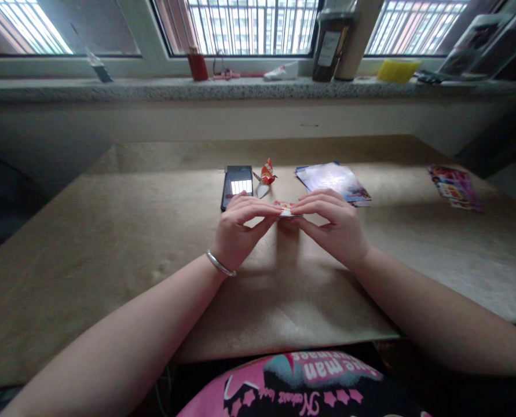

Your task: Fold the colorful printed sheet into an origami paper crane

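Observation:
Over the middle of the table, a small flat red-and-white printed piece of paper (286, 209) is held nearly edge-on. My left hand (244, 223) pinches its left end between thumb and fingers. At the opposite end, my right hand (333, 223) grips it the same way. A black phone (237, 184) lies just beyond my left hand, partly covered by the fingers. Beside the phone are a crumpled orange-red wrapper (268, 172) and a greyish pointed piece (262, 190) whose kind I cannot make out. Past my right hand rests a stack of bluish printed sheets (333, 178).
More colourful printed cards (455, 188) lie at the far right of the wooden table (131, 231). Along the back, the stone windowsill (153, 91) carries a red container (197, 65), a dark bottle (328, 46), a white tube (281, 72) and a yellow sponge-like block (398, 70).

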`<state>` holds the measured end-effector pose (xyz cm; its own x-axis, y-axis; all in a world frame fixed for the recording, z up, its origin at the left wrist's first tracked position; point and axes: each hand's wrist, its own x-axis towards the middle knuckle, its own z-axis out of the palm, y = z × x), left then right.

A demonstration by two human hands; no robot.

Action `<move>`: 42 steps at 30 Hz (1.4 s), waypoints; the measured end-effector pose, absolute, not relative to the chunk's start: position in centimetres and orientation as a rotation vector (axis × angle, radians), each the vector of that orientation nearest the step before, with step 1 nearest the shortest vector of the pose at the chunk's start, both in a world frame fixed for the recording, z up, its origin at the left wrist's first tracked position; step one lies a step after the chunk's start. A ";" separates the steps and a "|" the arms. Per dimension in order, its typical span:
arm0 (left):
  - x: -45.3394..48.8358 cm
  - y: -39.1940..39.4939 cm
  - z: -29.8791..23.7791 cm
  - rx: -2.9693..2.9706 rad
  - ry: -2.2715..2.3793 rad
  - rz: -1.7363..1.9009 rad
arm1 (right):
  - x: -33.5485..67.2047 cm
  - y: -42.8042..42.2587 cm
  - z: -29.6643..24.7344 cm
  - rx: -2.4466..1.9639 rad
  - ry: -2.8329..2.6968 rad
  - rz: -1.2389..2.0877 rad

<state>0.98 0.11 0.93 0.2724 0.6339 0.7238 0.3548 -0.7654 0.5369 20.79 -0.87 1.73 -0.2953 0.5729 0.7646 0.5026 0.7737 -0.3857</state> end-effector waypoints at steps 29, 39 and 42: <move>1.1 0.0 0.4 2.147 0.916 1.541 | 20.7 -1.2 1.9 -0.869 -1.878 0.159; 1.1 -0.1 1.2 2.440 0.929 1.540 | 20.3 -1.6 2.2 -0.799 -1.969 0.056; 1.1 0.0 1.2 2.394 0.911 1.583 | 20.3 -1.6 2.1 -0.795 -1.957 0.056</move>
<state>1.07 0.01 1.18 0.2672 0.5472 0.7932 0.4108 -0.8093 0.4199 20.27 -1.56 2.15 -0.3018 0.5512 0.7779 0.5055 0.7843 -0.3596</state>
